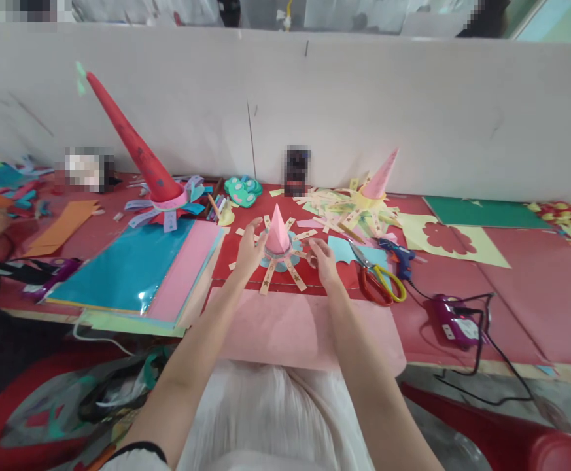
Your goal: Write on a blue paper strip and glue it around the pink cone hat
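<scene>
A small pink paper cone (277, 234) stands upright on a red sheet in front of me. Blue scalloped paper and several cream paper strips (295, 277) with printed marks fan out from its base. My left hand (252, 250) is at the cone's left side, fingers apart, with the thumb close to the cone; whether it touches is unclear. On the other side, my right hand (323, 260) has its fingers bent and parted beside the right-hand strips. Nothing shows between its fingertips.
Red-handled scissors (374, 288), yellow-handled scissors (394, 282) and a blue glue gun (403, 258) lie to the right. A purple power strip (456, 320) trails black cable. A tall red cone (138, 140) stands left; another pink cone (382, 176) stands behind right.
</scene>
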Demonstrator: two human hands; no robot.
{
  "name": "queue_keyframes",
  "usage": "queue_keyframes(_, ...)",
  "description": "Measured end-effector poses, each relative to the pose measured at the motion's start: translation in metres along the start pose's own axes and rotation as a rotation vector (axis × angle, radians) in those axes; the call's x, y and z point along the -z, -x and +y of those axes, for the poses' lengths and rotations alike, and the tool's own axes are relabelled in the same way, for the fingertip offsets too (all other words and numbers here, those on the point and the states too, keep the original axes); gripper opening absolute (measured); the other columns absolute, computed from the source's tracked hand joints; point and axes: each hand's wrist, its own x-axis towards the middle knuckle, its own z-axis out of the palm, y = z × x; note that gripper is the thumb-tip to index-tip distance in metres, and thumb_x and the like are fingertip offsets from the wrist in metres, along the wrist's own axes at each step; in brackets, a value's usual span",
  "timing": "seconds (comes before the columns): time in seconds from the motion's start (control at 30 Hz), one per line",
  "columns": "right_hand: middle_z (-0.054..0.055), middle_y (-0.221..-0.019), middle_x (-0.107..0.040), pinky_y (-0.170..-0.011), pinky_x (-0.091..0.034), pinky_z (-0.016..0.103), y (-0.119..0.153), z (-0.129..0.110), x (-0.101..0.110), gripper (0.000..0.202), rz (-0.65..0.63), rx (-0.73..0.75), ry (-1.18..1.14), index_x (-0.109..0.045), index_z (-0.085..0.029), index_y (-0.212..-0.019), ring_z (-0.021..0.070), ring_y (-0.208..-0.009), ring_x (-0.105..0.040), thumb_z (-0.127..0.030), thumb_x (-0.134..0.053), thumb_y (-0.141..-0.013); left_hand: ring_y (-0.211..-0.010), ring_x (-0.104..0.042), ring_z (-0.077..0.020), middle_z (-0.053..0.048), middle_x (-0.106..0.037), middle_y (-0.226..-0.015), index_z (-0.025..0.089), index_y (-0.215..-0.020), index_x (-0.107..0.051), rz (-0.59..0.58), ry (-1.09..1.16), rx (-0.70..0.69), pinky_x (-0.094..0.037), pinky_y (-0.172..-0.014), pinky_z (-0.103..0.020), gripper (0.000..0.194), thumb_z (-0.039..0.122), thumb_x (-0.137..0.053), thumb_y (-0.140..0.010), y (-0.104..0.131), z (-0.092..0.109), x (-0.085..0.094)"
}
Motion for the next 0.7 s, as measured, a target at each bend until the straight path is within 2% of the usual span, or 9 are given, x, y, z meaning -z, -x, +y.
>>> queue_keyframes(0.07,0.008,-0.102,-0.064,-0.054,-0.044,0.025,0.000,0.002,-0.003,0.041,0.042,0.047,0.048,-0.060,-0.021,-0.098,0.0149,-0.074,-0.057,-0.054,-0.050,-0.078,-0.124,-0.045,-0.0197,-0.010,-0.051,-0.130,0.022,-0.127,-0.042,-0.052,-0.001,-0.050,-0.038,-0.100,-0.036,0.042,0.039,-0.044,-0.089,0.004,-0.002,-0.003)
queue_keyframes(0.13,0.008,-0.113,-0.061,-0.074,-0.048,0.032,0.000,0.002,-0.007,0.038,0.038,0.104,0.096,-0.062,-0.022,-0.102,0.0206,-0.099,-0.056,-0.048,-0.057,-0.075,-0.126,-0.043,-0.0209,-0.011,-0.050,-0.132,0.021,-0.129,-0.041,-0.102,-0.016,-0.081,-0.037,-0.101,-0.037,0.047,0.042,-0.047,-0.087,0.007,-0.007,-0.007)
queue_keyframes(0.2,0.007,-0.124,-0.057,-0.093,-0.043,0.039,0.001,0.003,-0.010,0.037,-0.014,0.190,0.205,-0.062,-0.024,-0.107,0.0229,-0.117,-0.047,-0.043,-0.058,-0.076,-0.124,-0.044,-0.0229,-0.013,-0.051,-0.131,0.019,-0.128,-0.042,-0.147,-0.041,-0.098,-0.036,-0.101,-0.039,0.050,0.043,-0.049,-0.085,0.008,-0.012,-0.011)
queue_keyframes(0.27,0.006,-0.131,-0.052,-0.104,-0.034,0.044,0.002,0.005,-0.013,0.037,-0.070,0.279,0.366,-0.061,-0.024,-0.112,0.0230,-0.126,-0.041,-0.040,-0.054,-0.079,-0.122,-0.046,-0.0243,-0.014,-0.053,-0.128,0.018,-0.127,-0.045,-0.186,-0.069,-0.108,-0.035,-0.102,-0.041,0.049,0.042,-0.050,-0.084,0.008,-0.017,-0.013)
queue_keyframes(0.4,0.007,-0.132,-0.052,-0.107,-0.032,0.046,0.001,0.014,-0.015,0.039,-0.093,0.333,0.566,-0.059,-0.023,-0.116,0.0232,-0.129,-0.039,-0.039,-0.050,-0.083,-0.122,-0.046,-0.0256,-0.013,-0.054,-0.128,0.018,-0.123,-0.049,-0.229,-0.123,-0.109,-0.034,-0.102,-0.044,0.045,0.041,-0.049,-0.084,0.009,-0.021,-0.015)
queue_keyframes(0.7,0.008,-0.127,-0.056,-0.105,-0.036,0.046,0.001,0.016,-0.014,0.041,-0.121,0.334,0.628,-0.057,-0.022,-0.120,0.0236,-0.123,-0.046,-0.032,-0.050,-0.082,-0.123,-0.045,-0.0275,-0.014,-0.052,-0.129,0.019,-0.124,-0.047,-0.252,-0.162,-0.099,-0.033,-0.102,-0.044,0.051,0.043,-0.055,-0.080,0.013,-0.017,-0.013)
